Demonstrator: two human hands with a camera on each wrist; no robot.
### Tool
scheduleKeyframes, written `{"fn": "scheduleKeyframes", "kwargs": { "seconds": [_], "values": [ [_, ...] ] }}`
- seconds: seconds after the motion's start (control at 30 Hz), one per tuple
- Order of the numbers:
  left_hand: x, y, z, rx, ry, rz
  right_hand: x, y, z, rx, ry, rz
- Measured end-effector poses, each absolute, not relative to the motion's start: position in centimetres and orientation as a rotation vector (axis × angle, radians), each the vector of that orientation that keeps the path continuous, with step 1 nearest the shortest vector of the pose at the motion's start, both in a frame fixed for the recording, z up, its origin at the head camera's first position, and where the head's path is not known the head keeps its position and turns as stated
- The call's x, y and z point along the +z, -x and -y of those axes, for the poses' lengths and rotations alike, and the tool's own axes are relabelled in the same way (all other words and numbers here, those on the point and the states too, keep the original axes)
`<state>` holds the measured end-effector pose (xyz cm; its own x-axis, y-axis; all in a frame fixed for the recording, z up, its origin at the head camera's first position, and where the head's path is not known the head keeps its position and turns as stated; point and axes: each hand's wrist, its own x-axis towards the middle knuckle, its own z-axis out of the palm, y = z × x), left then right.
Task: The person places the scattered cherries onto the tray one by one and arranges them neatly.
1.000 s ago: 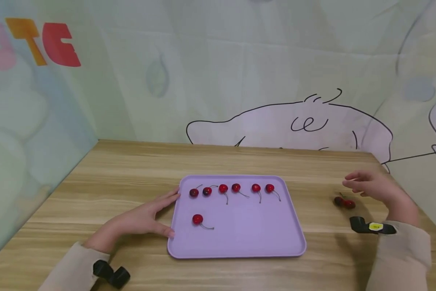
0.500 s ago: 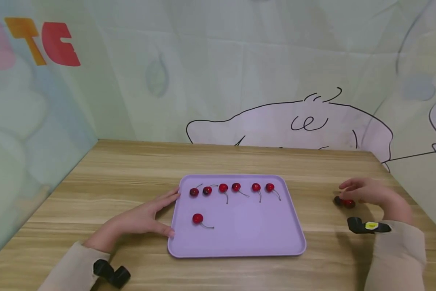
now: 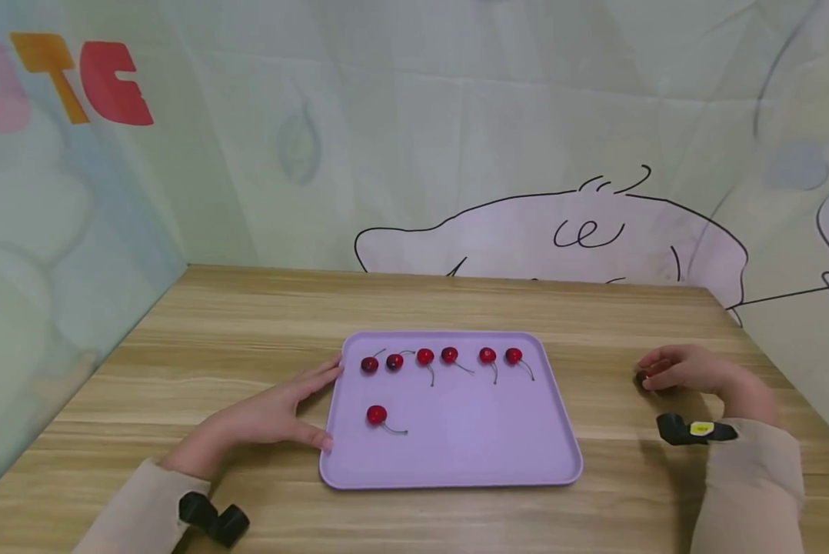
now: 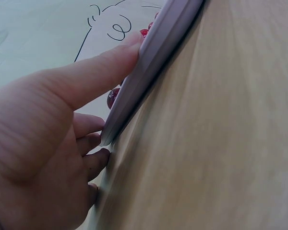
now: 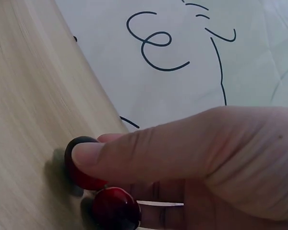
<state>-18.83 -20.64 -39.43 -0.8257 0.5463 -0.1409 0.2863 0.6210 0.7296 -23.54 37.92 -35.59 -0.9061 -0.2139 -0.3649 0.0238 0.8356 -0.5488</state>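
Observation:
My left hand rests at the left side of a lilac tray, fingers spread. In the left wrist view, its thumb lies on the tray's rim and fingertips touch near the corner. My right hand is low over the table at the right, pinching a dark red cherry between thumb and forefinger. A second cherry lies beside the pinched one in the right wrist view; the hand hides it in the head view. The pinched cherry's stem is hidden.
Several stemmed cherries, among them a bright red one, form a row along the tray's far side. Another single cherry lies below the row at left. The wooden table meets a printed backdrop behind and at the sides.
My right hand has come down and slightly left onto the two cherries at the right, and its thumb and forefinger now pinch one. The left hand and tray have stayed put.

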Motion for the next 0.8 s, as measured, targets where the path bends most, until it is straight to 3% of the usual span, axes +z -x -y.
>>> {"fn": "scheduleKeyframes", "kwargs": {
  "seconds": [0.8],
  "values": [
    [-39.28,18.85,20.57,1.032,-0.654,-2.488,-35.78,23.65,-37.55,-0.824,0.056,-2.617]
  ]
}}
